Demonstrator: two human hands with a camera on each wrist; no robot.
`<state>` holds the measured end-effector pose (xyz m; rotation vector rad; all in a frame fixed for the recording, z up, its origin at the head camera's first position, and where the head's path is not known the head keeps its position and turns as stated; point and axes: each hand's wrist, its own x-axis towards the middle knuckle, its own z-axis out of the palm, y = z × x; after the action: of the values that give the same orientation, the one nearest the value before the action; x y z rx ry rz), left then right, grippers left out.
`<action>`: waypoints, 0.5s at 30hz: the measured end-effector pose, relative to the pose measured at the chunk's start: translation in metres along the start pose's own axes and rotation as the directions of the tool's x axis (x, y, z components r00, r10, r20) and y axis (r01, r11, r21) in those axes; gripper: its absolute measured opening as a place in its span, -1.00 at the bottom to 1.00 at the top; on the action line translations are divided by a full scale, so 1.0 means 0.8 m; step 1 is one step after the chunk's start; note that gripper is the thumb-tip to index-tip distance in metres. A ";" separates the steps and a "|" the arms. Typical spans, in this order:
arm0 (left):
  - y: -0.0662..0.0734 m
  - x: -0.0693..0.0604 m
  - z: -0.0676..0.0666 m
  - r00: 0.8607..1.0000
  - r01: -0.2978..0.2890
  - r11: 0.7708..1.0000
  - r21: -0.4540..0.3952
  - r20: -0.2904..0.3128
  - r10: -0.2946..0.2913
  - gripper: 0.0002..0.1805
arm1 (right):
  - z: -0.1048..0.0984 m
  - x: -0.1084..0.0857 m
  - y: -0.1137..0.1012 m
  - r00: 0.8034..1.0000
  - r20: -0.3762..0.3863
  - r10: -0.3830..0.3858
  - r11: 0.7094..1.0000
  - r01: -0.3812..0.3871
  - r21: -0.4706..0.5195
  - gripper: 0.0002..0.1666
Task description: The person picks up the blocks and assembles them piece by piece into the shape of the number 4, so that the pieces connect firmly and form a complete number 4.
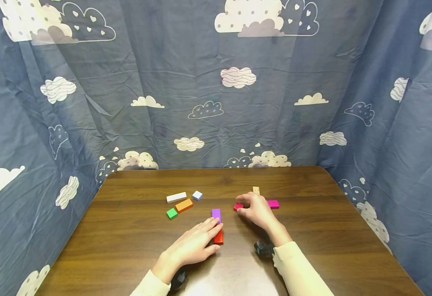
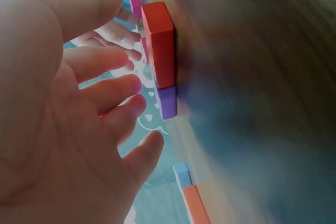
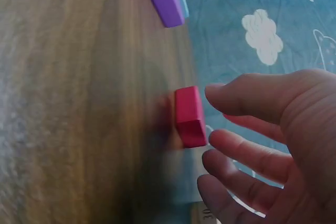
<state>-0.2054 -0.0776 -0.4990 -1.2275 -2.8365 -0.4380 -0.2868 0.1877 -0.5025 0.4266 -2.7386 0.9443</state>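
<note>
My right hand [image 1: 259, 211] hovers at a small crimson block [image 3: 190, 108], its thumb and bent fingers spread around the block with a gap visible in the right wrist view. My left hand [image 1: 193, 243] is held over a purple block [image 1: 216, 214] and a red block [image 1: 219, 237], which lie end to end in a line. Its fingers are loosely extended, and the left wrist view shows them apart from the red block. A magenta block [image 1: 273, 204] lies just right of the right hand, and a pale wooden block [image 1: 256, 190] sits behind it, partly hidden.
On the left of the brown wooden table [image 1: 127, 234] lie a white block [image 1: 176, 197], an orange block [image 1: 184, 205], a green block [image 1: 172, 213] and a pale blue block [image 1: 197, 195]. A cloud-patterned curtain [image 1: 186, 82] hangs behind the table and along its sides.
</note>
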 end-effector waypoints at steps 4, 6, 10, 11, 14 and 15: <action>-0.002 -0.001 0.003 1.000 0.005 1.000 -0.016 0.010 -0.005 -0.32 | 0.006 0.000 0.003 1.000 -0.005 0.002 0.999 -0.002 -0.048 -0.58; -0.003 -0.001 0.004 1.000 0.007 1.000 -0.018 0.003 -0.007 -0.32 | 0.007 0.000 0.004 1.000 -0.011 0.003 0.998 -0.003 -0.059 -0.60; -0.006 0.001 0.007 0.999 0.033 0.999 -0.017 -0.015 -0.034 -0.32 | 0.010 0.000 0.005 1.000 -0.019 0.002 0.998 -0.004 -0.065 -0.64; -0.006 0.002 0.008 0.999 0.040 0.999 -0.016 -0.020 -0.040 -0.33 | 0.010 0.000 0.006 1.000 -0.020 0.003 0.998 -0.004 -0.067 -0.65; -0.008 0.005 0.011 0.998 0.059 0.998 -0.013 -0.038 -0.059 -0.34 | 0.012 0.000 0.008 1.000 -0.022 0.007 0.997 -0.009 -0.073 -0.67; -0.009 0.006 0.011 0.997 0.061 0.998 -0.011 -0.048 -0.061 -0.34 | 0.012 0.000 0.008 1.000 -0.022 0.009 0.997 -0.011 -0.075 -0.67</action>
<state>-0.2132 -0.0762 -0.5088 -1.1185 -2.8407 -0.4772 -0.2900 0.1862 -0.5137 0.3877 -2.7484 0.8400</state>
